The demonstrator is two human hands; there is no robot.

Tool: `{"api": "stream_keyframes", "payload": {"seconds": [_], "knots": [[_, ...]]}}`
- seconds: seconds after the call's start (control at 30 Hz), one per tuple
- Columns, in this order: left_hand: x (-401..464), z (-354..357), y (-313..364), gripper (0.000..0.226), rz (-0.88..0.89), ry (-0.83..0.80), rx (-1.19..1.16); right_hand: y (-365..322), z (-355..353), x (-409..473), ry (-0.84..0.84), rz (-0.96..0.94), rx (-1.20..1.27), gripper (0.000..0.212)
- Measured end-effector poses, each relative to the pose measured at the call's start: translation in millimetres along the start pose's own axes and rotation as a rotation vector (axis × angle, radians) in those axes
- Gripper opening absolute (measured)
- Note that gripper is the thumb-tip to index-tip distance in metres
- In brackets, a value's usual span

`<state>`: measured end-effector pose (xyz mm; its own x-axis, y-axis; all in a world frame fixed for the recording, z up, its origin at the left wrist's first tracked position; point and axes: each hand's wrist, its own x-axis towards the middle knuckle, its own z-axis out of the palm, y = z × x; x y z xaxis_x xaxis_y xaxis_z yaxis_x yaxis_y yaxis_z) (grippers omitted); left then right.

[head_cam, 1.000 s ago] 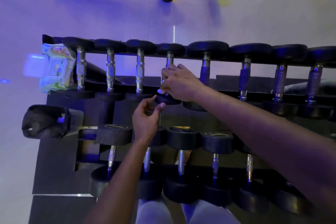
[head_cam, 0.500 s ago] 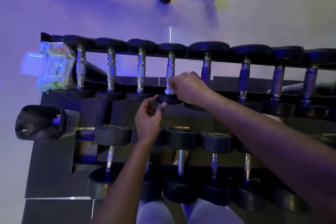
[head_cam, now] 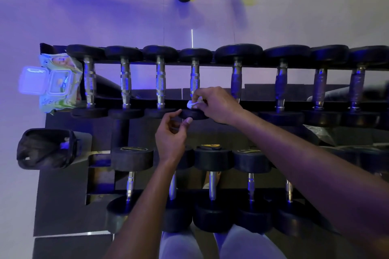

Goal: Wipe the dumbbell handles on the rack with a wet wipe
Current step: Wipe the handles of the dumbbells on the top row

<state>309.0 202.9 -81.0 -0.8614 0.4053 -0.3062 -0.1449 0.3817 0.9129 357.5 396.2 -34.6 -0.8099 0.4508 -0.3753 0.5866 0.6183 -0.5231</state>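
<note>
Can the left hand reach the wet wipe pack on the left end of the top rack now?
Probably yes: the left hand holds nothing, and the wet wipe pack lies uncovered, lid open, with no arm across the way.

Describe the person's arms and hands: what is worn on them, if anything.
Both arms are bare up to the frame's edge: no sleeves, gloves, watch or bands show. No rings can be made out on the left hand or the right hand. The left thumbnail looks pale and glossy. Blue-violet room light tints everything, so finer marks cannot be judged.
</note>
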Motion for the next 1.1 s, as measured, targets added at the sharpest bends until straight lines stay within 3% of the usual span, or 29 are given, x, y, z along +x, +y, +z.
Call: {"api": "stream_keyframes", "payload": {"seconds": [0.27,0.5,0.6,0.8,1.1], "knots": [[2.4,-2.3,-0.2,0.027,0.002,-0.009,0.001,-1.3,2.5,1.8,0.035,-0.044,0.024,0.007],[3.4,-3.1,-3.1,0.029,0.022,-0.024,-0.016,3.2,-8.3,35.7,0.390,-0.065,0.088,0.012],[4.5,-2.2,-6.2,0.030,0.028,-0.025,-0.028,4.0,-14.1,58.5,0.544,0.014,0.165,0.009],[3.8,-0.5,-6.9,0.031,0.031,-0.022,-0.048,-13.8,3.0,57.1,0.678,0.210,0.403,0.009],[2.8,-1.6,-4.9,0.033,0.022,-0.045,-0.066,-46.4,8.7,65.1,0.764,0.605,0.664,0.044]]}}
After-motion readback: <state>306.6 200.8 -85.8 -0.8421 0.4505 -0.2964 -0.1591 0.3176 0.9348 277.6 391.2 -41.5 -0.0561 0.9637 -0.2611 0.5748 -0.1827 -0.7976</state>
